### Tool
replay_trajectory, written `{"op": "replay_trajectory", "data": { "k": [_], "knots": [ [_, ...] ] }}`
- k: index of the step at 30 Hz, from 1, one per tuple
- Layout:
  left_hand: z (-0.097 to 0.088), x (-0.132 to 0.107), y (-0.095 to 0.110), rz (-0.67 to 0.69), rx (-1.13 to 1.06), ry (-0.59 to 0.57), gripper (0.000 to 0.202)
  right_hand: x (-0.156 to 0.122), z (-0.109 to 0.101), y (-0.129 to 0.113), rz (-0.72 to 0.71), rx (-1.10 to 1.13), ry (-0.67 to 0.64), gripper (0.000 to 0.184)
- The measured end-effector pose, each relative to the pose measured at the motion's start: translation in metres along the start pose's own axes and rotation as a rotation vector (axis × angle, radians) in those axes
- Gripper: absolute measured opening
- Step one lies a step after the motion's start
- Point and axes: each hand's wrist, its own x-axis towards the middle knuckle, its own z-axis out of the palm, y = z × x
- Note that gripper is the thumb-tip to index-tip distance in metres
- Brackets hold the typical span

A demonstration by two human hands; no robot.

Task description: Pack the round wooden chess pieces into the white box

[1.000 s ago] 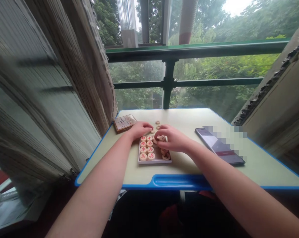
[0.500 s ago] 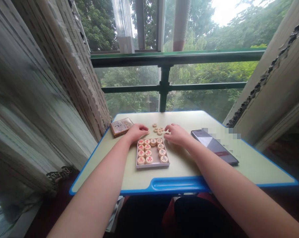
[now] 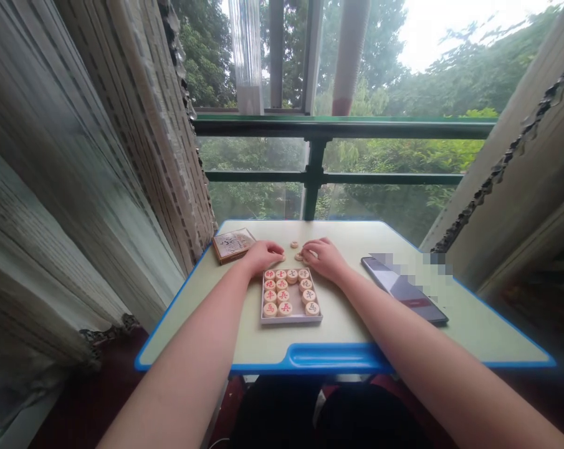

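A shallow white box [image 3: 291, 320] stands in the middle of the table with round wooden Chinese chess pieces [image 3: 284, 308] in it, marked in red and dark characters. Bare floor shows in its third column below the top piece. Behind the box's left corner, my left hand [image 3: 263, 255] has its fingertips closed on a Chinese chess piece [image 3: 283, 256]. Across from it, my right hand [image 3: 323, 257] reaches over the loose pieces, fingers curled down onto them and hiding most. One loose piece [image 3: 299, 256] peeks out at its fingertips. Another piece [image 3: 294, 244] lies farther back.
A flat box lid [image 3: 234, 244] with printed writing lies at the left, beside my left wrist. To the right of my right forearm lies a dark phone [image 3: 403, 290]. The pale table [image 3: 347, 337] has a blue rim; a green railing [image 3: 347, 129] and curtains stand beyond.
My right hand has moved left, from beside the loose pieces to over them, and its fingers now cover several. My left hand stays at its piece. The whole view has shifted slightly.
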Motion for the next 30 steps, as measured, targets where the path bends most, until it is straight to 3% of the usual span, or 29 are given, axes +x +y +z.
{"op": "replay_trajectory", "data": {
  "k": [9, 14, 25, 30],
  "knots": [
    [0.0007, -0.0001, -0.0016, 0.005, 0.036, 0.004, 0.023, 0.001, -0.0007, -0.0009, 0.005, 0.09, -0.067, 0.023],
    [-0.0007, -0.0007, -0.0009, -0.011, 0.022, 0.008, 0.025, 0.0021, -0.0003, 0.0017, -0.006, 0.099, -0.076, 0.033],
    [0.0021, 0.0052, -0.0078, 0.014, 0.048, -0.002, 0.03, 0.0022, 0.0012, 0.0041, -0.048, 0.13, -0.1, 0.031],
    [0.0023, 0.0048, -0.0061, -0.002, 0.04, 0.01, 0.029, 0.0008, -0.0041, 0.0011, 0.004, 0.12, -0.121, 0.025]
  ]
}}
